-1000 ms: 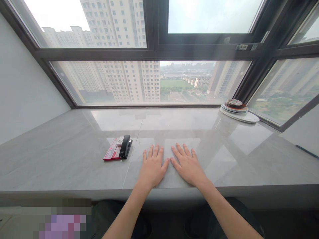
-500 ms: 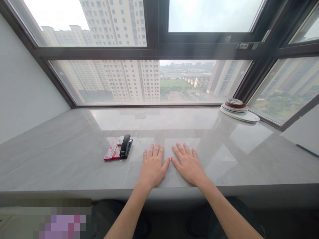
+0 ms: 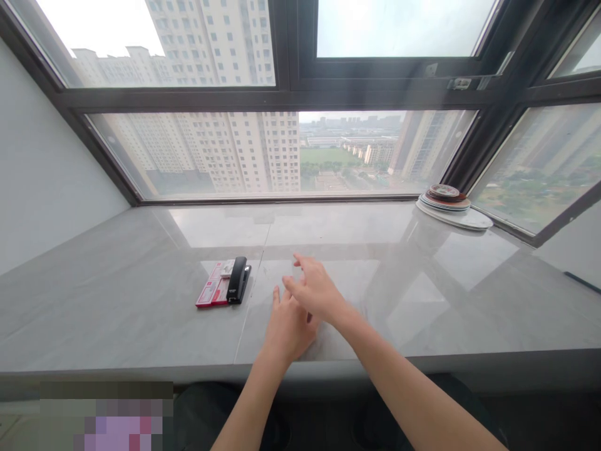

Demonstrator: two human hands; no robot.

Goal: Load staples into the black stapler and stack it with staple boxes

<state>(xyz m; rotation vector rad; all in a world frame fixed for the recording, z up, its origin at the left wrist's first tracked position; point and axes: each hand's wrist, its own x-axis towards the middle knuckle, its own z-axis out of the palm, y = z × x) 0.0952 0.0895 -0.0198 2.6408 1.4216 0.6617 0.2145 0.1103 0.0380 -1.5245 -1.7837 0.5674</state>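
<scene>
On the grey windowsill, my left hand rests near the front edge with some fingers stretched out. My right hand is raised and reaches left across it, hiding several of the left hand's fingers. The right fingers are spread and slightly bent, with nothing visible in them. Whether the two hands touch cannot be made out for certain. To their left, a black stapler lies at the right side of flat red-and-white boxes. A small pale box sits on these boxes, beside the stapler.
At the back right corner stands a stack of round plates or discs, with a larger white disc beneath. Dark window frames run along the back. A thin dark object lies at the right edge.
My right hand has lifted off the sill and swung left over my left hand. The left hand has stayed in nearly the same place. The stapler and boxes have not been moved.
</scene>
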